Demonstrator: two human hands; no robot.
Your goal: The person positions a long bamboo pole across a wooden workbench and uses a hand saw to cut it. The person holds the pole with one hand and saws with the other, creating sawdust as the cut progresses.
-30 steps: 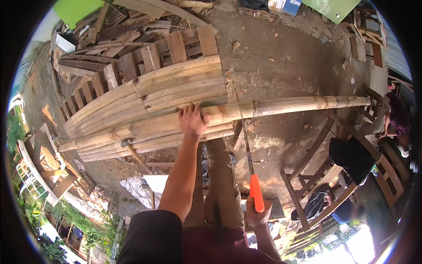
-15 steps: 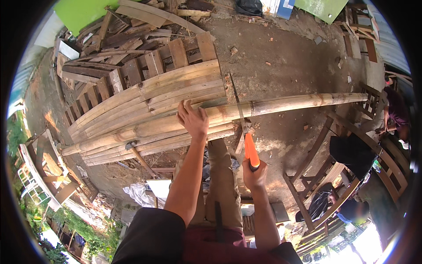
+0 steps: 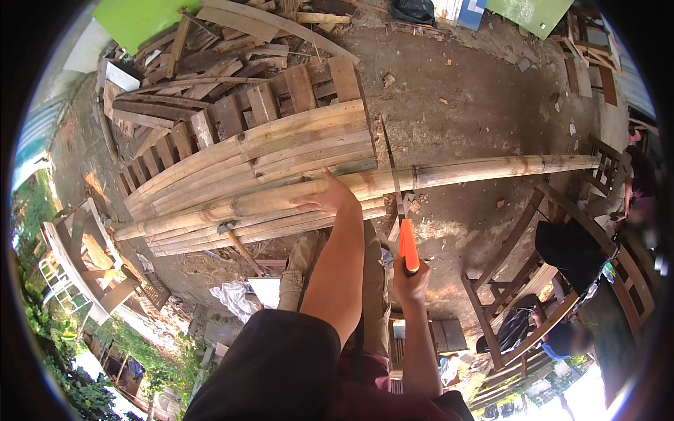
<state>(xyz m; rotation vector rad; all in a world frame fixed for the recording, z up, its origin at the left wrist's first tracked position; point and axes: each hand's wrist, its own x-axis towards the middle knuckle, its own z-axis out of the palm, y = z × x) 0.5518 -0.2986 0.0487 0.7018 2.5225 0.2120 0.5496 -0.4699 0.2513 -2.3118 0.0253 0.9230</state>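
My left hand (image 3: 330,198) presses flat on a long bamboo pole (image 3: 484,170) that runs from the left to the far right. It steadies the pole just left of the saw cut. My right hand (image 3: 411,281) grips the orange handle of a handsaw (image 3: 401,231). The thin blade points away from me and lies across the pole. My bent leg in tan trousers (image 3: 372,281) is under the pole.
Split bamboo slats (image 3: 267,151) are stacked behind the pole on a wooden pallet (image 3: 281,98). A hammer (image 3: 235,238) lies by the slats. Wooden chair frames (image 3: 519,281) stand at the right. Scrap boards (image 3: 210,35) pile at the back. Another person sits low at the right.
My right hand has pushed the saw forward, away from me, so the blade reaches farther across the pole. My left hand has stayed on the pole.
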